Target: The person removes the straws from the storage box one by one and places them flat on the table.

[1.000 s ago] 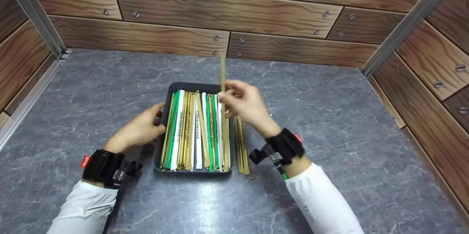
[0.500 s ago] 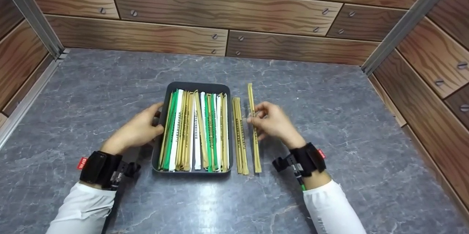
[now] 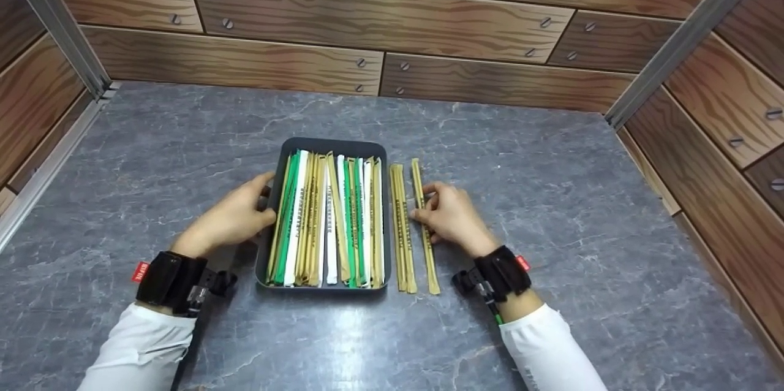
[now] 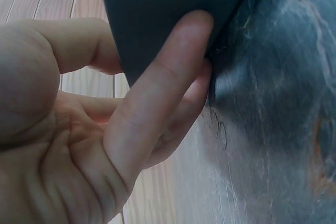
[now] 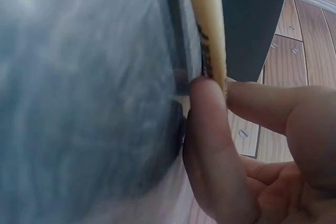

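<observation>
A dark rectangular tray (image 3: 334, 144) holds a row of long paper-wrapped straws in tan, green and white. My left hand (image 3: 236, 213) rests against the tray's left side. In the left wrist view its fingers and thumb touch the dark outer wall (image 4: 149, 9). My right hand (image 3: 454, 214) pinches a tan wrapped straw (image 3: 426, 250) between thumb and fingers, right of the tray and low over the table. The right wrist view shows that straw as a tan tube with dark lettering (image 5: 207, 14). Between it and the tray lie several tan straws (image 3: 402, 231) side by side.
The grey marbled tabletop (image 3: 551, 195) is enclosed by wood-patterned panels (image 3: 380, 17) at the back and sides. Metal corner posts (image 3: 674, 41) stand at the back corners. Each wrist wears a black strap (image 3: 503, 273) with a small camera.
My right hand has carried the tan straw from over the tray's right part down to the table on the right, then slightly toward me. The left hand stays at the tray.
</observation>
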Demonstrator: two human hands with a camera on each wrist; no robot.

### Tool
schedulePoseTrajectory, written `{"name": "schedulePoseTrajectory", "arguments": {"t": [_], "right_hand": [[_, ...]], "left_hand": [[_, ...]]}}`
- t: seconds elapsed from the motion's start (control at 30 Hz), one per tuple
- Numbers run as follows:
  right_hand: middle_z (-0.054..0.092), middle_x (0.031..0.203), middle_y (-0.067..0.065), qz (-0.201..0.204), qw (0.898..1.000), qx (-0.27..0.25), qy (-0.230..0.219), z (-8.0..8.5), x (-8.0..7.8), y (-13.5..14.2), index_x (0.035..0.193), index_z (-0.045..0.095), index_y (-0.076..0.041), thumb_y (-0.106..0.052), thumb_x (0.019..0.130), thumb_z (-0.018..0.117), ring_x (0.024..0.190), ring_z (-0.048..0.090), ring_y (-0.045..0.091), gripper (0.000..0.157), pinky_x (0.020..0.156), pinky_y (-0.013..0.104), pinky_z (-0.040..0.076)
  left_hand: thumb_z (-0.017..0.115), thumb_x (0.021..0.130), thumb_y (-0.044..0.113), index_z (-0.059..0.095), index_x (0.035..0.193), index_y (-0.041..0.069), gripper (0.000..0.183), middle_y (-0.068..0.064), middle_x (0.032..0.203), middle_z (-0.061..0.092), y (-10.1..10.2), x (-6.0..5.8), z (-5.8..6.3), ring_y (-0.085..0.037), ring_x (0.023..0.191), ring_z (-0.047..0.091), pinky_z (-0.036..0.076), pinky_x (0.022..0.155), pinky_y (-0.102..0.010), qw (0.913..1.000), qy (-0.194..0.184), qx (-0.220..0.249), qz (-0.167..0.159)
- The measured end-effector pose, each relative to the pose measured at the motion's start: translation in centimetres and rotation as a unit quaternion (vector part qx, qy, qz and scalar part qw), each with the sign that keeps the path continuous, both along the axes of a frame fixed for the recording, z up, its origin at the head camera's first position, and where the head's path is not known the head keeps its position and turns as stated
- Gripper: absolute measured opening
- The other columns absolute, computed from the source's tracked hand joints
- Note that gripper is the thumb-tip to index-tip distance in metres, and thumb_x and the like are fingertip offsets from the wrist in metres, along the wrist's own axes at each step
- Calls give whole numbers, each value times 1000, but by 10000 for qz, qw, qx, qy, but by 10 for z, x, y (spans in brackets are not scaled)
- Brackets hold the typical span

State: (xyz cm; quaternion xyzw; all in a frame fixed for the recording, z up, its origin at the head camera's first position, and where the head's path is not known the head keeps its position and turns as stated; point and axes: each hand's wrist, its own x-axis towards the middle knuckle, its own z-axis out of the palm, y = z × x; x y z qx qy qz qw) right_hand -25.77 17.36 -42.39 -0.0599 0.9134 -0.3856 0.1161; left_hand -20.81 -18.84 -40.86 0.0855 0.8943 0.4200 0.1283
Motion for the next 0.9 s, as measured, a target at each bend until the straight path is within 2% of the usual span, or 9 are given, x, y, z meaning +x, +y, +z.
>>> {"name": "schedulePoseTrajectory", "arguments": {"t": [0.17,0.3,0.5,0.73,0.9], "right_hand": [[69,90,11,51,9999,-26,-115,2,2,2,141,54,5,-9,90,79,57,65,17,59,51,32,62],[67,92,13,128,9993,-59,-351,5,3,1,142,53,6,3,87,74,63,66,20,59,55,32,63],[65,93,13,123,9988,-81,-456,5,4,-3,141,53,7,9,86,69,63,66,20,57,56,32,64],[64,99,15,148,9990,-19,-410,5,7,-9,143,52,9,9,88,66,61,67,20,57,55,31,64],[64,101,15,183,9989,-79,-430,5,8,-13,146,50,9,10,87,65,64,67,21,60,57,31,64]], "left_hand": [[56,96,0,12,163,-7,80,-40,144,48,0,0,0,-35,98,67,63,69,-36,10000,-48,1,22],[57,96,0,12,163,-6,81,-40,145,47,0,0,0,-34,96,68,63,68,-35,10000,-36,-25,29],[57,96,0,12,163,-6,81,-40,145,47,1,0,0,-33,91,68,64,67,-36,10000,-54,-8,34],[56,94,0,16,161,-9,78,-39,141,51,0,0,-1,-42,110,65,64,73,-37,9999,152,-36,-41],[56,95,0,14,162,-9,79,-40,143,49,0,0,-1,-39,103,67,64,69,-37,10000,65,-14,-11]]}}
